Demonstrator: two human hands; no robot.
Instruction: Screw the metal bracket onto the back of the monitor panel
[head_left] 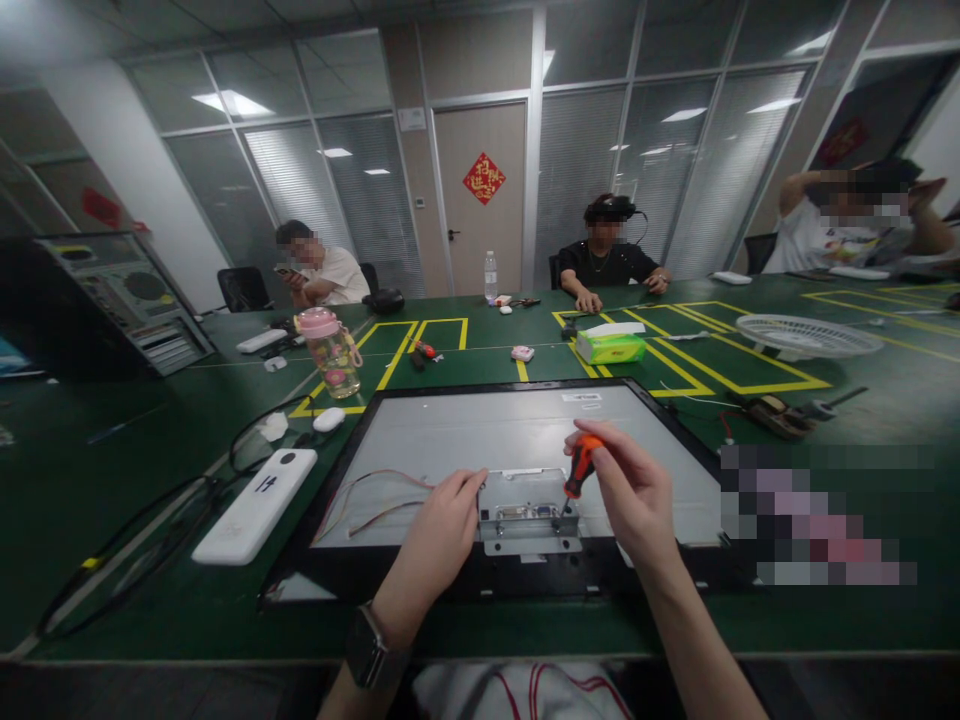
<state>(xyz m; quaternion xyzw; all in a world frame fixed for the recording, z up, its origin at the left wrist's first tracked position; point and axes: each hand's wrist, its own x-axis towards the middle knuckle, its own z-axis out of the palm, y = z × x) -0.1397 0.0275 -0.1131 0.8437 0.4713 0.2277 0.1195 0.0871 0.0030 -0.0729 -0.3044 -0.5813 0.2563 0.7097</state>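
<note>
A flat display panel with a black frame lies back side up on the green table. Near its close edge sits a metal bracket with video ports. My right hand grips a red and black screwdriver, tilted, with its tip down at the right side of the ports. My left hand rests at the bracket's left side, fingers together against its edge; whether they pinch it I cannot make out. Thin wires run across the panel left of that hand.
Left of the panel lie a white power bank, black cables and a pink-lidded bottle. Behind it are a green tissue pack and a white round grille. A computer case stands far left. Several people sit across the table.
</note>
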